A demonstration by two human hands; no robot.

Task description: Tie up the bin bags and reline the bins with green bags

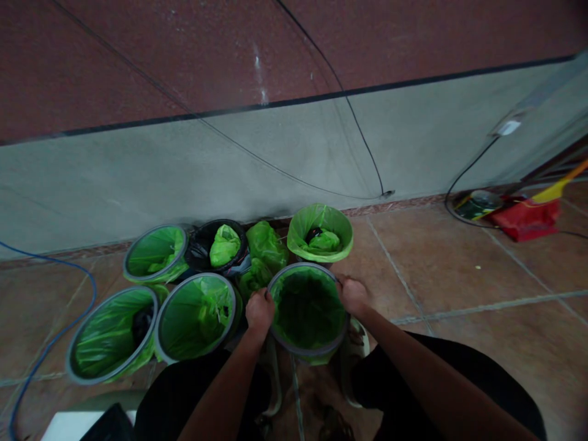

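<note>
A small bin lined with a green bag (307,309) stands on the tiled floor between my knees. My left hand (260,309) is closed on its left rim, fingers curled over the grey ring. My right hand (353,295) grips the right rim the same way. Inside the bin the bag looks dark and I see nothing in it. Several similar green-lined bins cluster behind and to the left, the nearest (197,315) touching my left hand's side.
A loose green bag (265,245) lies among the bins. A grey wall with black cables runs behind. A blue cable (68,309) curves over the floor at left. A red dustpan (528,217) and a yellow handle lie at far right.
</note>
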